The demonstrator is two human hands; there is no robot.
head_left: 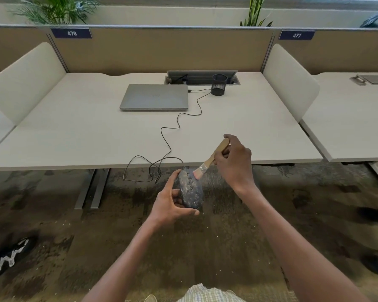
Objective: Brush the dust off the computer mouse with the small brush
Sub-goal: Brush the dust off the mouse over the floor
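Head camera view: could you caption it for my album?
Left hand holds a dusty mouse off the desk while right hand brushes it with a small brush.

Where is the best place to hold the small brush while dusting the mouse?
Grip the small brush by its bare wooden handle, from the right, as the right hand does. The bristles point down-left onto the mouse, which the left hand holds.
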